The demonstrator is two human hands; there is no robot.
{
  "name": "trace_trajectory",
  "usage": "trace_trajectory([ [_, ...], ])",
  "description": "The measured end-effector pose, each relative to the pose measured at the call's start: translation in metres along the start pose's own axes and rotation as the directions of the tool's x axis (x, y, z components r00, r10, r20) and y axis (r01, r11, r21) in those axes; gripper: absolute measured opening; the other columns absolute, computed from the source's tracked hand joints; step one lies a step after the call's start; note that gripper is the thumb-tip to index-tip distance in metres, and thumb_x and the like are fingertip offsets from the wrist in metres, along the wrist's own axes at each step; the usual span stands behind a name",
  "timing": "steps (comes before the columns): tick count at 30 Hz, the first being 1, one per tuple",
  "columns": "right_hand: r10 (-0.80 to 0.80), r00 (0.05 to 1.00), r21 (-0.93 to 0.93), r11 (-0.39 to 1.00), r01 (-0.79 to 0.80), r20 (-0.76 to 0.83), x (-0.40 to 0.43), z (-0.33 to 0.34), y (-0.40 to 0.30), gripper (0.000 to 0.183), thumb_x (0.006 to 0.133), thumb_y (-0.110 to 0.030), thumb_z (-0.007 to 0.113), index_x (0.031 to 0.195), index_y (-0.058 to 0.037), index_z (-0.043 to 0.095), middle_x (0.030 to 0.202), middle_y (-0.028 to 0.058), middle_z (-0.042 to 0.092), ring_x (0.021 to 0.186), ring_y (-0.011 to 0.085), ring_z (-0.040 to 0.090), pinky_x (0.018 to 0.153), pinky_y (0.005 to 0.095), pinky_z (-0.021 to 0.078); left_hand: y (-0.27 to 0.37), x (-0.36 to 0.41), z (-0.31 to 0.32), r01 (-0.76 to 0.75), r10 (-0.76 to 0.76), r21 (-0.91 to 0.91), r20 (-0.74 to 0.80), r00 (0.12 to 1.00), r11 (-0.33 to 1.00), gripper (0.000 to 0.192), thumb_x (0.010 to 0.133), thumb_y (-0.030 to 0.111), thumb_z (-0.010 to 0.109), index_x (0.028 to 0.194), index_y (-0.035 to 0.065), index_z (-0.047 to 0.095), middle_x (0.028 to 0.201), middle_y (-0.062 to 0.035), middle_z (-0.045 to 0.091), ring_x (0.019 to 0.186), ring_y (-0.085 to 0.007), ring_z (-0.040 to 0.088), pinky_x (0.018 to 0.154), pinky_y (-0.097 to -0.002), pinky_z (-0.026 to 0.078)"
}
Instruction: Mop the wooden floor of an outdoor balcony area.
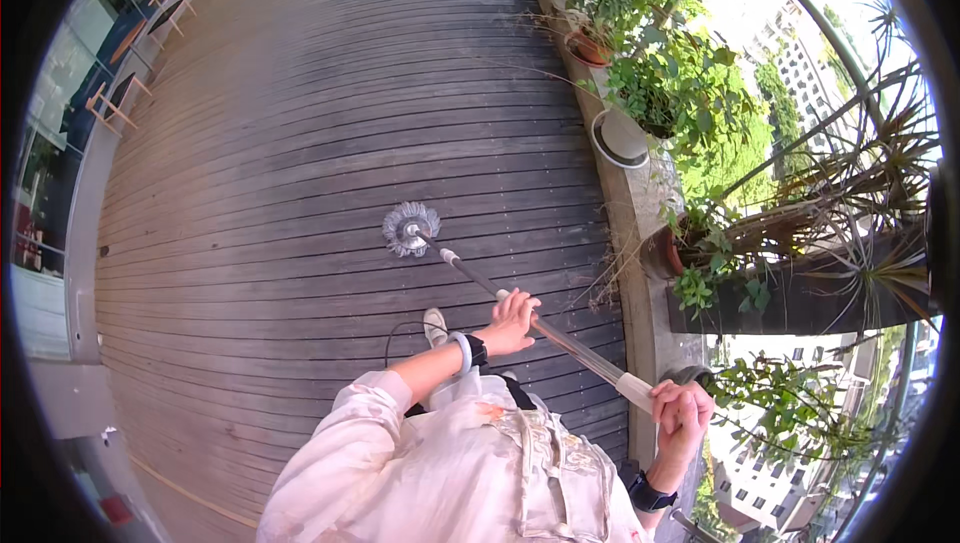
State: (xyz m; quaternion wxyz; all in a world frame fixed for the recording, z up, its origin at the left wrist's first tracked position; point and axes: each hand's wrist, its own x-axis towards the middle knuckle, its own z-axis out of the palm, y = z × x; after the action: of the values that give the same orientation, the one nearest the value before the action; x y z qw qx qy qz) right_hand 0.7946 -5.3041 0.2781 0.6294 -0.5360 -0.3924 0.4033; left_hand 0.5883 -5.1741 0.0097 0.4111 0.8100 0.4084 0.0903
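Observation:
A round string mop head (411, 229) with grey-white strands rests on the dark wooden deck (322, 168), ahead of a light-coloured shoe (434, 327). Its long metal handle (577, 349) runs back towards the lower right. My left hand (513, 321) and my right hand (682, 412) cannot be told apart by place alone: the arm on the picture's left reaches the middle of the handle, fingers laid around it, and the arm on the right grips the pale end sleeve (634, 391).
Along the right runs a concrete ledge (630, 258) with potted plants, a terracotta pot (592, 46) and a white round container (621, 139). Dry twigs hang over the deck's edge. Wooden chairs (118, 101) stand by glass doors at the far left.

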Motion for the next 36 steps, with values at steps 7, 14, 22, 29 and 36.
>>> trace_trajectory([
  [7, -0.218, 0.941, -0.346, 0.931, 0.12, -0.259, -0.107, -0.098, -0.056, 0.036, 0.093, -0.022, 0.048, 0.066, 0.0002, 0.053, 0.04, -0.0021, 0.031, 0.038, 0.0105, 0.035, 0.065, 0.0316, 0.0421, 0.139, 0.053, 0.124, -0.363, 0.38, -0.124, 0.17, 0.909, 0.923, 0.075, 0.065, 0.012, 0.075, 0.127, 0.0191, 0.033, 0.128, -0.0107, 0.033, 0.133, -0.0378, 0.021, 0.102, -0.0544, 0.024],
  [14, -0.282, 0.848, -0.48, 0.876, 0.037, -0.449, -0.147, -0.121, -0.047, 0.039, 0.095, -0.02, 0.044, 0.061, -0.0026, 0.051, 0.04, -0.0016, 0.029, 0.038, 0.0093, 0.034, 0.066, 0.0315, 0.0441, 0.201, 0.081, 0.186, -0.531, 0.56, -0.203, 0.131, 0.818, 0.823, 0.035, 0.066, 0.001, 0.062, 0.096, 0.0153, 0.049, 0.101, -0.0031, 0.048, 0.108, -0.0249, 0.046, 0.081, -0.0427, 0.035],
  [22, -0.263, 0.939, -0.315, 0.931, 0.185, -0.224, -0.12, -0.193, -0.09, 0.036, 0.098, -0.023, 0.037, 0.07, -0.0033, 0.05, 0.033, -0.0015, 0.027, 0.027, 0.0101, 0.027, 0.056, 0.0302, 0.0427, 0.233, 0.052, 0.186, -0.449, 0.449, 0.025, -0.093, 0.889, 0.893, 0.029, 0.07, 0.008, 0.066, 0.093, 0.0138, 0.051, 0.095, -0.0038, 0.053, 0.101, -0.0273, 0.047, 0.084, -0.0414, 0.034],
  [29, 0.002, 0.995, 0.023, 1.0, -0.004, 0.1, -0.074, -0.206, -0.056, 0.036, 0.097, -0.025, 0.043, 0.075, 0.0017, 0.054, 0.034, -0.0011, 0.033, 0.028, 0.0111, 0.033, 0.054, 0.0301, 0.0457, 0.171, -0.03, 0.135, -0.251, 0.268, 0.23, -0.046, 0.962, 0.94, 0.043, 0.066, 0.013, 0.073, 0.102, 0.0127, 0.049, 0.096, -0.0052, 0.05, 0.091, -0.0286, 0.047, 0.079, -0.0414, 0.039],
  [36, 0.198, 0.923, 0.138, 0.957, -0.254, 0.33, -0.049, -0.148, 0.04, 0.033, 0.094, -0.022, 0.048, 0.074, 0.0013, 0.058, 0.038, 0.001, 0.039, 0.034, 0.0123, 0.039, 0.068, 0.0305, 0.0447, 0.068, -0.098, 0.113, 0.025, -0.015, 0.122, -0.085, 0.996, 0.992, 0.063, 0.064, 0.007, 0.068, 0.121, 0.0147, 0.044, 0.119, -0.0112, 0.043, 0.111, -0.0359, 0.039, 0.09, -0.0473, 0.037],
])
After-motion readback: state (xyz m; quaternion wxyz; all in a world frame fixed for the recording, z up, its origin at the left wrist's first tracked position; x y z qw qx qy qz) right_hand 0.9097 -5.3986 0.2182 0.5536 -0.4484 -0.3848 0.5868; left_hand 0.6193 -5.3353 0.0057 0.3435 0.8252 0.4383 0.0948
